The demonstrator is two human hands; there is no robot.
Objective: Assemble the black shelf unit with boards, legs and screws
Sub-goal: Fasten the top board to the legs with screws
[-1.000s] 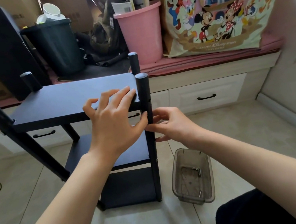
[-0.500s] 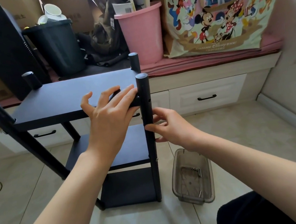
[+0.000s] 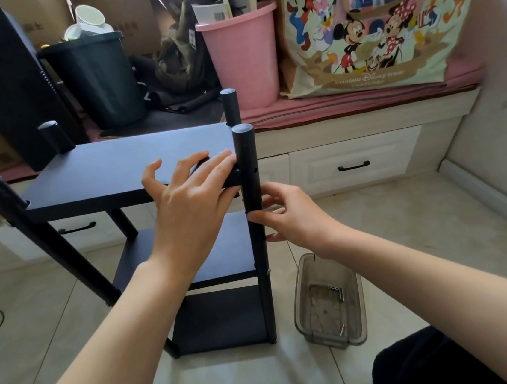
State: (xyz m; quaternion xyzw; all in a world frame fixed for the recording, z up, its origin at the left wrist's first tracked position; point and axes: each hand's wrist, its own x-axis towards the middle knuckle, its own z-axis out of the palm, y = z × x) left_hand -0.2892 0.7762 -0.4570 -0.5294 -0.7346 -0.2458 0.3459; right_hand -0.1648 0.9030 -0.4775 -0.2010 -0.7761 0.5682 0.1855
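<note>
The black shelf unit (image 3: 139, 185) stands upright on the tiled floor (image 3: 389, 218), right in front of the window bench, three boards stacked between four round legs. The top board (image 3: 112, 169) sits level, matte and dark, with leg caps poking up above it at every corner. The near right leg (image 3: 255, 223) runs straight from floor to cap, small holes showing on its side near the top. Now the left hand (image 3: 191, 204): fingers spread and fairly straight, lying flat over the top board's near right corner, thumb lifted clear to the left. The right hand (image 3: 292, 216) comes in from the other side, fingertips curled round that near right leg just below the top board, pinching it. Beside the unit's foot sits a clear plastic tray (image 3: 303, 321) with a few screws (image 3: 337, 291) in it
</note>
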